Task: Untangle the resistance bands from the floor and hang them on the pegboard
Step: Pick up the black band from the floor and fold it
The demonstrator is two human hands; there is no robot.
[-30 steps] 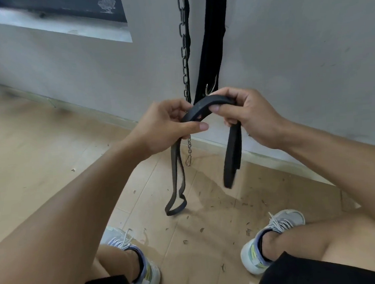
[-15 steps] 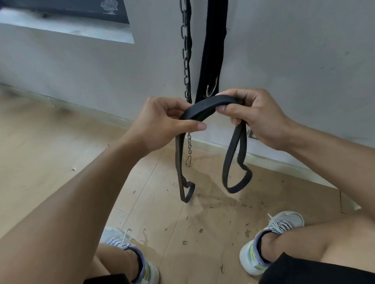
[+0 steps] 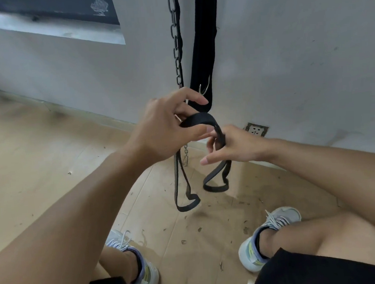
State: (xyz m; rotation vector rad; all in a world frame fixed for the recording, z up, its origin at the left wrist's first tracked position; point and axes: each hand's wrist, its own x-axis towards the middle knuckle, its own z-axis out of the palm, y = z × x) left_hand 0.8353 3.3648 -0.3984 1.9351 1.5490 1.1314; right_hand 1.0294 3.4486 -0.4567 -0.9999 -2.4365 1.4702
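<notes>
A black resistance band [image 3: 199,121] is folded into an arch between my hands, above the wooden floor. My left hand [image 3: 165,130] pinches the arch's top with thumb and fingers. My right hand [image 3: 231,145] is lower and to the right, fingers wrapped around the band's right side. Two loops hang down from the fold: a longer one [image 3: 186,205] on the left and a shorter one [image 3: 216,186] on the right. No pegboard is in view.
A dark chain [image 3: 176,38] with a clip at its end and a wide black strap [image 3: 206,43] with a metal hook hang against the grey wall behind my hands. A wall socket [image 3: 256,130] sits low on the right. My two shoes [image 3: 133,263] stand on the debris-strewn floor.
My right hand has dropped lower and slid down the band's right side. My left hand now holds the arch's top alone. The hanging loops have shifted and lengthened.
</notes>
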